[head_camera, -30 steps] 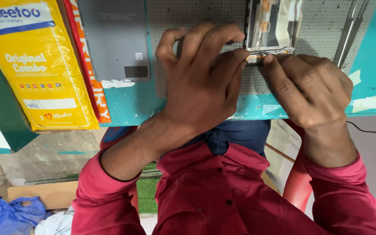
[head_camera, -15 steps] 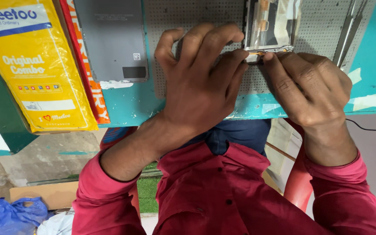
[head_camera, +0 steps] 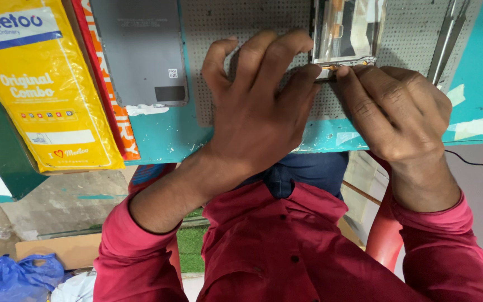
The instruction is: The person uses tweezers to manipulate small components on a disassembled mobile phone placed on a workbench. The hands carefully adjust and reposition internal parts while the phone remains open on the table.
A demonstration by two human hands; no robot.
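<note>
Meanwhile both hands' fingers (head_camera: 314,75) pinch the opened phone (head_camera: 346,31), right of a yellow package (head_camera: 40,95).

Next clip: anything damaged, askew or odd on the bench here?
Yes. The opened phone under both hands has no back, its insides exposed; the grey back cover lies apart to the side. The teal bench edge shows worn paint and torn tape. Nothing looks spilled.

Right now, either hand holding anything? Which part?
Both hands, left hand and right hand, pinch with their fingertips the near bottom edge of the opened phone body with exposed internals, which lies on the grey perforated mat.
</note>
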